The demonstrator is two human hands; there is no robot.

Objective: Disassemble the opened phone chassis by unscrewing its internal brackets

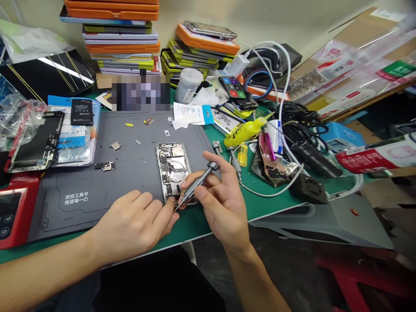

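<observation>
An opened smartphone (176, 167) with its inner parts bare lies on the grey work mat (130, 143). My right hand (224, 203) is closed around a slim grey screwdriver (198, 184), its index finger on the end cap. The screwdriver is tilted, its tip down at the phone's lower edge. My left hand (136, 219) has curled fingers, with the index fingertip against the phone's lower left corner and the thumb partly hidden beneath. Small loose parts lie left of the phone, among them a camera-like module (105, 166), a metal piece (115, 146) and a SIM tray (166, 133).
A detached phone screen (37, 141) and a black battery (82, 112) lie at the left, above a red device (14, 212). Stacked cases (121, 47) stand behind. On the right are a yellow bottle (245, 131), cables (295, 117) and a black block (308, 188).
</observation>
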